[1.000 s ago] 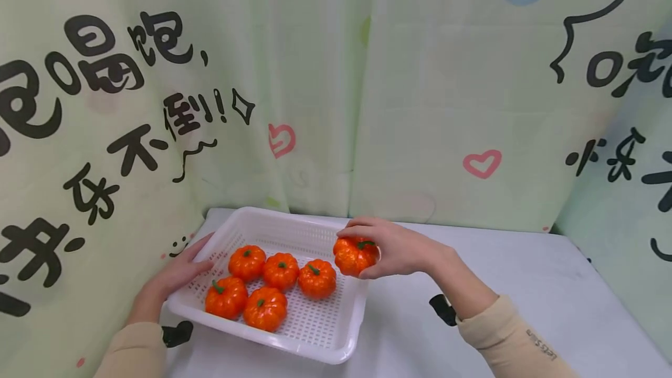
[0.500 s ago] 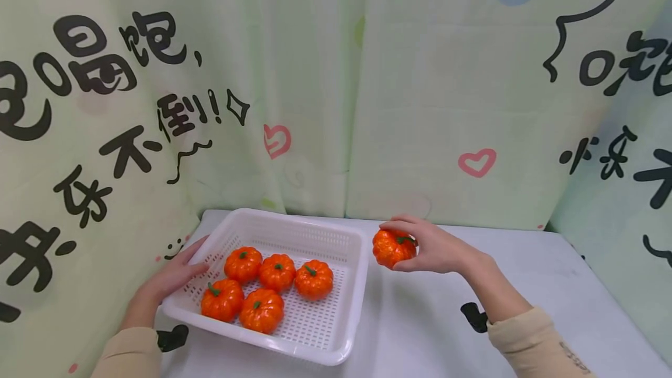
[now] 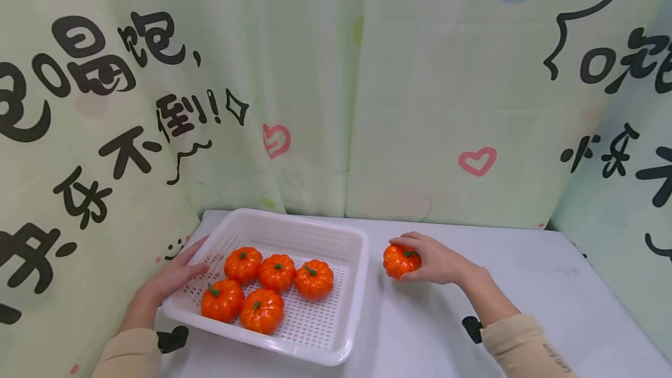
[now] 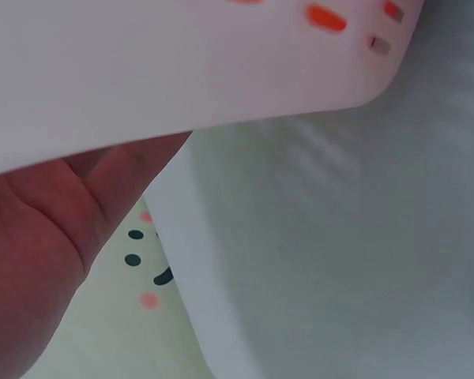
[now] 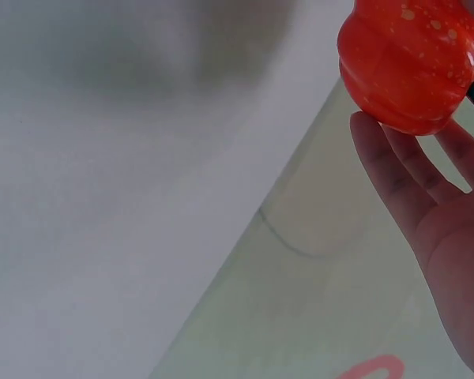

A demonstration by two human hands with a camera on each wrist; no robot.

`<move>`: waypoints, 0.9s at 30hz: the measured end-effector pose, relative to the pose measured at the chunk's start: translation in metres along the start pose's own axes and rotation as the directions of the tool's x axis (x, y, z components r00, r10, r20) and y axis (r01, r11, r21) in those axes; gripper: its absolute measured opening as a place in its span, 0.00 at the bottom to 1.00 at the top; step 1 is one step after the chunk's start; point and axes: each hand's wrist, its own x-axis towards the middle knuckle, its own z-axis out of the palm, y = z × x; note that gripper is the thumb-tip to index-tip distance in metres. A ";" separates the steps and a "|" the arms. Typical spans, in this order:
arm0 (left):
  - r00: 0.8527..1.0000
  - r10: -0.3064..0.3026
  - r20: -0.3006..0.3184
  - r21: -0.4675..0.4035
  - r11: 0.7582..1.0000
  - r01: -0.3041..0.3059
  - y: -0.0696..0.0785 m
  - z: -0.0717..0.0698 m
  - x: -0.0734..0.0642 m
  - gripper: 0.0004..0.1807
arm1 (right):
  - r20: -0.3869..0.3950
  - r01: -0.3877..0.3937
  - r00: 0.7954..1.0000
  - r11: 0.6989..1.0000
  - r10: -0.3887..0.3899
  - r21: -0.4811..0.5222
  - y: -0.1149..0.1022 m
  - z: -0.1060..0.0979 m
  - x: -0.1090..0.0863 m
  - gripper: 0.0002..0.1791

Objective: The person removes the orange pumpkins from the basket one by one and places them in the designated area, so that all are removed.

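Note:
In the head view my right hand (image 3: 438, 258) grips a small orange toy pumpkin (image 3: 396, 261) with a green stem, right of the white plastic basket (image 3: 349, 322). The right wrist view shows fingertips against the pumpkin's (image 5: 415, 67) glossy, speckled side. Whether it touches the table I cannot tell. My left hand (image 3: 170, 279) holds the basket's left rim, thumb over the edge and fingers along the outside. In the left wrist view the basket wall hides the fingertips of that hand (image 4: 47, 229). Several more pumpkins (image 3: 262, 311) lie inside, grouped toward the left.
The white table (image 3: 420, 331) extends right of the basket to its far edge. A pale green curtain (image 3: 409, 104) with black lettering and pink hearts hangs behind and at both sides. Dark wrist devices (image 3: 472, 328) sit at both cuffs.
My right hand has carried the pumpkin from over the basket's right rim out to the right, then lowered it toward the table. The left hand has stayed at the basket.

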 end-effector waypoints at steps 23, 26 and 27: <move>1.000 -0.013 -0.005 -0.002 1.000 0.013 -0.001 0.001 0.002 0.42 | 0.047 -0.075 0.996 0.997 0.075 -0.003 0.013 0.033 0.017 0.39; 1.000 -0.015 -0.005 0.007 1.000 0.015 -0.001 0.001 0.002 0.42 | 0.048 -0.088 0.995 0.996 0.088 -0.007 0.012 0.034 0.017 0.39; 1.000 -0.015 -0.005 0.010 1.000 0.015 -0.001 0.001 0.002 0.42 | 0.050 -0.092 0.994 0.996 0.092 -0.008 0.012 0.034 0.017 0.40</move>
